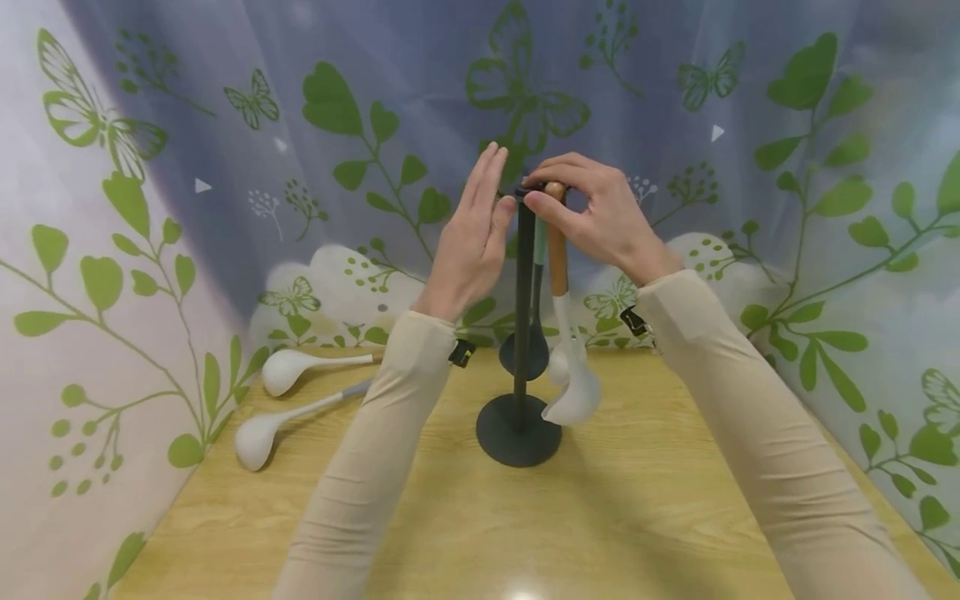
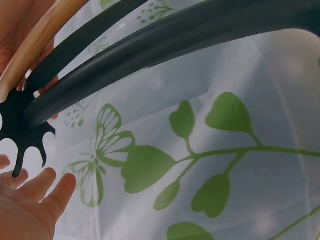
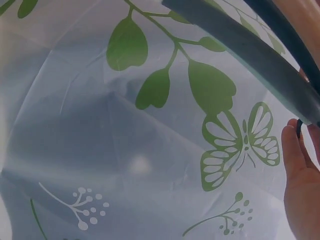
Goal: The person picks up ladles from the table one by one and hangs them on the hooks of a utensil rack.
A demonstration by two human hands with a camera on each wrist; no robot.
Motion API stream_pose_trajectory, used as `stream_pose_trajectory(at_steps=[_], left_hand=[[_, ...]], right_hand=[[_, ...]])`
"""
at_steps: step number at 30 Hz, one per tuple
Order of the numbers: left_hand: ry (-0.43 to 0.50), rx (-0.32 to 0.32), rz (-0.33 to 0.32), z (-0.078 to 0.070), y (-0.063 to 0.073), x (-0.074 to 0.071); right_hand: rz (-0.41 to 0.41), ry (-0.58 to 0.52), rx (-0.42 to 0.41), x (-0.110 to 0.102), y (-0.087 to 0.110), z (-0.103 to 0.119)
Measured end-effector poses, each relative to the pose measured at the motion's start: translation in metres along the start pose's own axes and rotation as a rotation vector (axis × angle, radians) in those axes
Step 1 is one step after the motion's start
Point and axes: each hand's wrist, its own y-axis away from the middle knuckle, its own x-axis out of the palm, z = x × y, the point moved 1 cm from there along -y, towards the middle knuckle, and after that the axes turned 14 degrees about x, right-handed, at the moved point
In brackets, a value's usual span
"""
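A black utensil stand (image 1: 519, 333) with a round base stands upright on the table, its hooked top (image 2: 20, 115) clear in the left wrist view. My right hand (image 1: 607, 208) pinches the hooked top between thumb and fingers. Right by that hand hangs a white ladle (image 1: 576, 392) with a wooden handle; part of its handle end is covered. Behind hang a dark ladle (image 1: 534, 354) with a green handle and another white bowl (image 1: 558, 365), mostly hidden. On the other side, my left hand (image 1: 468, 237) is raised with straight fingers close to the top, holding nothing.
Two white ladles lie on the table (image 1: 480, 533) at the left: one with a wooden handle (image 1: 288, 369), a nearer one with a grey handle (image 1: 258, 437). My left forearm partly covers their handles. A leaf-patterned cloth (image 1: 420, 50) surrounds the table at the back and sides.
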Motion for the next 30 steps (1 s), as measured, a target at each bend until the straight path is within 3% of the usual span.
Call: stream_pose_trajectory(at_steps=[5,10,19,30], left_hand=[[-0.004,0.021,0.000,0.005,0.016,0.003],[0.018,-0.009,0.017,0.014,0.034,0.005],[-0.005,-0.099,0.160,0.025,0.071,0.009],[-0.002,-0.145,0.212,0.042,0.122,0.008]], right_hand=[[0.012,-0.011,0.017,-0.002,-0.001,-0.001],[0.037,-0.002,0.023,-0.004,-0.001,0.001],[0.061,0.022,0.063,-0.004,-0.001,0.003],[0.056,0.020,0.073,-0.005,0.000,0.004]])
